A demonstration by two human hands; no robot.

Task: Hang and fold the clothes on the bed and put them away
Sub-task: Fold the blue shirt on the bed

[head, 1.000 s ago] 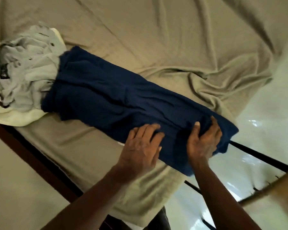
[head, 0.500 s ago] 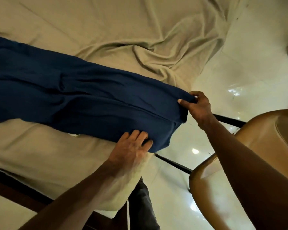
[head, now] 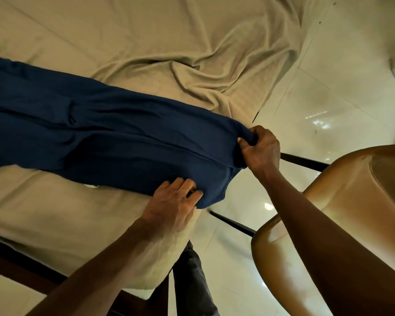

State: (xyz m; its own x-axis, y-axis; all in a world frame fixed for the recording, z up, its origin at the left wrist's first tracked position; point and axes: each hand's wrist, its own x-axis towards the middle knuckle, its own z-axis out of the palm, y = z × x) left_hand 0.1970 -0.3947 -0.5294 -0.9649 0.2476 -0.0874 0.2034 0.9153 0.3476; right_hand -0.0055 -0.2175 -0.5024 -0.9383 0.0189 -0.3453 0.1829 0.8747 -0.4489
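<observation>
The right hand [head: 260,151] had bunched the navy garment's [head: 112,137] right end; the left hand [head: 173,201] pressed it flat-fingered. It lay left-to-right on a beige bedsheet [head: 146,42], by a tiled floor [head: 328,87].

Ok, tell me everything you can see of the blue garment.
The blue garment is dark navy, soft matte cloth, folded into a long band across the beige bed sheet, creased mid-length, with a lengthwise fold line. One end runs out of frame. At the bed's corner the right hand grips its far corner, bunched, and the left hand rests on its near corner.
</observation>
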